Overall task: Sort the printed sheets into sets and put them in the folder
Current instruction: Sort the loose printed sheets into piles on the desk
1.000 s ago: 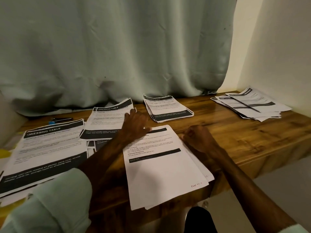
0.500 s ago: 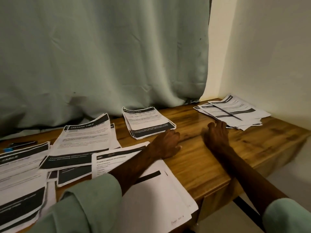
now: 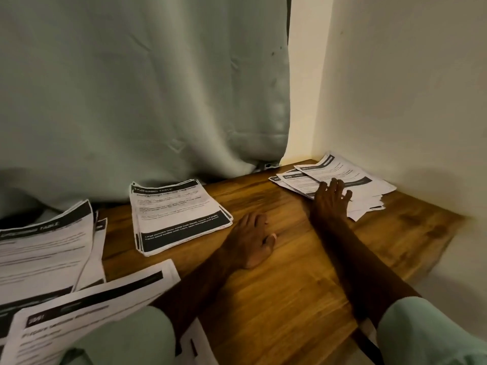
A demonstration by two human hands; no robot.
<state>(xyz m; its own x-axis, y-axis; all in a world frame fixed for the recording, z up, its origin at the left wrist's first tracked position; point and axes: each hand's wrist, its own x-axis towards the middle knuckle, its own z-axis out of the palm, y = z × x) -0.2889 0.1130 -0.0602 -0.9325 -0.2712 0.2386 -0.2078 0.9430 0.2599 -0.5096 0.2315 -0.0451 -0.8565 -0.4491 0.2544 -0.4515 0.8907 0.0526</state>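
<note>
Head view: a pale curtain fills the upper frame over the wooden counter. On it lie printed sheets at lower left, a neat stack at centre, and a fanned pile at upper right. The right hand rests on that pile, fingers spread wide. The left hand lies flat mid-frame, fingers loose, holding nothing.

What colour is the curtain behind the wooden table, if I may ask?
The fabric curtain is plain pale grey-green; head view.

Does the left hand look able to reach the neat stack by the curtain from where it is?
Probably yes: the left hand lies open just right of the neat stack, with only bare table between them.
</note>
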